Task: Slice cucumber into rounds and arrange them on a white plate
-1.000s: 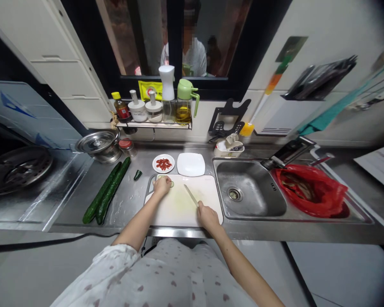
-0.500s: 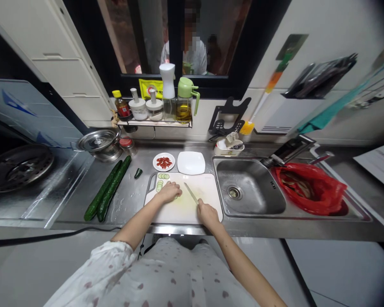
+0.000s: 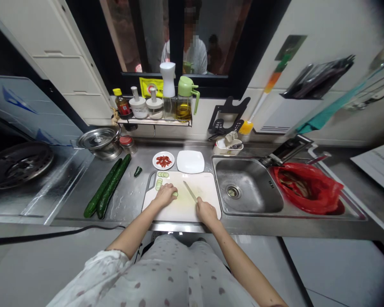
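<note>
On the white cutting board [image 3: 198,212], my left hand [image 3: 165,195] is closed over cucumber slices [image 3: 175,194], whose pale green faces show at its fingertips. My right hand [image 3: 206,211] grips a kitchen knife [image 3: 190,190] by the handle; its blade points away from me and to the left, apart from my left hand. More cucumber slices [image 3: 159,182] lie in small overlapping groups at the board's far left corner. Two whole cucumbers [image 3: 110,187] rest on the steel counter to the left, with a cut cucumber end [image 3: 138,171] near them.
Behind the board stand a small plate of chopped red pieces [image 3: 163,160] and a white square plate [image 3: 190,162]. To the right is the sink [image 3: 249,187], with a red plastic bag [image 3: 310,189] beyond it. A lidded pot [image 3: 99,143] sits at back left, under a seasoning rack [image 3: 156,123].
My left hand has shifted slightly left and toward me, and cucumber slices now show at its fingertips. My right hand and the knife have barely moved.
</note>
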`<state>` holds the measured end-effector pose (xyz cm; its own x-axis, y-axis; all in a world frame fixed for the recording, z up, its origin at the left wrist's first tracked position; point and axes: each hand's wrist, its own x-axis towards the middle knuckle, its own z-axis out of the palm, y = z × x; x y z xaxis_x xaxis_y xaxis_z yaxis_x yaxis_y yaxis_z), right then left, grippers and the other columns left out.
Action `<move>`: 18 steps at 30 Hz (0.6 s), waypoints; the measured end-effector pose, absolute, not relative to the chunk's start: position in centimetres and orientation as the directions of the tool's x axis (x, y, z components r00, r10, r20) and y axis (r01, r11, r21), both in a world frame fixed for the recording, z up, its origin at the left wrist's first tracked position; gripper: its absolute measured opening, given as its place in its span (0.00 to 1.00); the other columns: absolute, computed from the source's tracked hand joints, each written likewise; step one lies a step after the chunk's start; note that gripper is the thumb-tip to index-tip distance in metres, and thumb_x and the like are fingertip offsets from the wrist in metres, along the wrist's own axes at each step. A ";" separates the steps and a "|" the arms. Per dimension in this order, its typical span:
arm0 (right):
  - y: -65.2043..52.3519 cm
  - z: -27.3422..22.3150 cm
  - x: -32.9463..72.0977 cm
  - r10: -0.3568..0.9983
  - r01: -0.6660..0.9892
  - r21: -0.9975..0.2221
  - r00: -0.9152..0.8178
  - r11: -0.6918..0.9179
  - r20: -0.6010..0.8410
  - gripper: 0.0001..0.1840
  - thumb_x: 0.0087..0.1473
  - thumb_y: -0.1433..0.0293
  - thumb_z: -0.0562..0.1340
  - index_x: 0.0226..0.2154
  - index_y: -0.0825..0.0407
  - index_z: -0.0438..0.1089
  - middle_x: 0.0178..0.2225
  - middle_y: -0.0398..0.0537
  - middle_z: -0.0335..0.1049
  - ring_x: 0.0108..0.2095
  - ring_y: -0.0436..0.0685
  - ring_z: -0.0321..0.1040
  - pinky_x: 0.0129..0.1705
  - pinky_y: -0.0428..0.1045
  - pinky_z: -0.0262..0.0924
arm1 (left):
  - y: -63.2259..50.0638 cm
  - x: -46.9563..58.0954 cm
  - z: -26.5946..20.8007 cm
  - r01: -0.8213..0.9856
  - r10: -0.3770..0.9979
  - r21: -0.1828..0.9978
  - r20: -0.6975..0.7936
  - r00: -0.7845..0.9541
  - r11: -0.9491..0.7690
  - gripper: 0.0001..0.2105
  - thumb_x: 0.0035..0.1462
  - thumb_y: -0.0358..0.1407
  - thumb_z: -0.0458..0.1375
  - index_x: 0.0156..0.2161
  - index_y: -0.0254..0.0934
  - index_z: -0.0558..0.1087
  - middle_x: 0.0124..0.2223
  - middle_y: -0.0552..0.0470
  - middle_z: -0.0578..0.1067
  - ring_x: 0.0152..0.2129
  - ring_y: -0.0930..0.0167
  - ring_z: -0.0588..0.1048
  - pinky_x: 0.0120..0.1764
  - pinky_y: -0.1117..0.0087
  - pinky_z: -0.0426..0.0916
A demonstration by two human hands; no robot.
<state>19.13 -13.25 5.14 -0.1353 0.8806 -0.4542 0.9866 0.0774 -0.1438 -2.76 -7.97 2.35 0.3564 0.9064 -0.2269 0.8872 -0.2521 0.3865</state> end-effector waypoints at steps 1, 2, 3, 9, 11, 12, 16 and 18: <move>-13.2 5.2 19.1 0.879 0.987 -0.143 -0.133 0.075 -0.459 0.16 0.62 0.69 0.45 0.49 0.54 0.58 0.38 0.58 0.72 0.41 0.58 0.70 0.39 0.50 0.55 | -7.9 -2.9 2.4 0.875 0.897 0.407 -0.231 0.377 -0.262 0.13 0.53 0.37 0.57 0.45 0.44 0.74 0.45 0.47 0.71 0.46 0.62 0.66 0.49 0.63 0.58; -13.1 5.3 19.1 0.876 0.987 -0.141 -0.132 0.073 -0.463 0.16 0.62 0.69 0.45 0.49 0.54 0.58 0.38 0.58 0.72 0.41 0.58 0.70 0.40 0.50 0.55 | -7.8 -3.0 2.4 0.864 0.888 0.425 -0.236 0.394 -0.271 0.13 0.53 0.36 0.57 0.45 0.45 0.74 0.45 0.48 0.71 0.46 0.62 0.66 0.49 0.63 0.58; -13.1 5.4 19.2 0.875 0.987 -0.140 -0.133 0.075 -0.467 0.16 0.62 0.69 0.45 0.49 0.54 0.58 0.38 0.57 0.72 0.41 0.58 0.70 0.40 0.50 0.55 | -7.7 -3.2 2.4 0.855 0.883 0.439 -0.237 0.406 -0.276 0.14 0.53 0.35 0.57 0.46 0.46 0.74 0.46 0.48 0.70 0.47 0.63 0.66 0.50 0.64 0.58; -13.4 6.3 19.7 0.877 0.981 -0.134 -0.184 0.138 -0.443 0.16 0.62 0.67 0.44 0.47 0.52 0.60 0.39 0.56 0.73 0.41 0.59 0.70 0.39 0.49 0.54 | -8.0 -4.0 2.0 0.875 0.933 0.445 -0.196 0.302 -0.190 0.22 0.50 0.39 0.61 0.52 0.47 0.69 0.48 0.49 0.69 0.49 0.62 0.65 0.51 0.64 0.57; -14.1 6.6 19.8 0.872 0.975 -0.134 -0.221 0.179 -0.437 0.15 0.62 0.67 0.43 0.46 0.52 0.60 0.38 0.56 0.73 0.41 0.59 0.70 0.38 0.49 0.54 | -8.4 -4.0 1.9 0.884 0.949 0.445 -0.193 0.249 -0.141 0.21 0.49 0.42 0.61 0.50 0.45 0.71 0.48 0.48 0.70 0.49 0.62 0.66 0.51 0.63 0.57; -14.4 6.8 19.7 0.865 0.970 -0.136 -0.240 0.200 -0.440 0.15 0.62 0.67 0.44 0.45 0.52 0.61 0.38 0.56 0.73 0.41 0.59 0.70 0.38 0.49 0.54 | -8.6 -4.0 1.8 0.885 0.953 0.448 -0.190 0.234 -0.128 0.19 0.50 0.42 0.61 0.49 0.44 0.72 0.47 0.48 0.71 0.49 0.62 0.66 0.51 0.63 0.57; -15.6 7.5 19.3 0.833 0.953 -0.150 -0.302 0.263 -0.464 0.15 0.62 0.67 0.44 0.45 0.52 0.61 0.38 0.56 0.73 0.41 0.60 0.70 0.38 0.49 0.54 | -9.2 -3.7 1.7 0.881 0.964 0.461 -0.168 0.206 -0.108 0.15 0.51 0.40 0.59 0.45 0.43 0.74 0.45 0.49 0.71 0.47 0.63 0.67 0.50 0.63 0.57; -15.7 7.6 19.1 0.826 0.950 -0.146 -0.313 0.277 -0.470 0.15 0.62 0.68 0.44 0.45 0.52 0.61 0.38 0.57 0.73 0.40 0.60 0.70 0.38 0.50 0.54 | -9.3 -3.7 1.6 0.880 0.969 0.466 -0.156 0.189 -0.097 0.14 0.52 0.40 0.58 0.44 0.43 0.74 0.45 0.49 0.71 0.46 0.63 0.67 0.50 0.63 0.57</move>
<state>19.13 -15.72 7.59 -0.3129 0.8255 -0.4697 0.9497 0.2771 -0.1457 -3.65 -9.26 1.60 0.1893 0.9695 -0.1559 0.8797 -0.0969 0.4655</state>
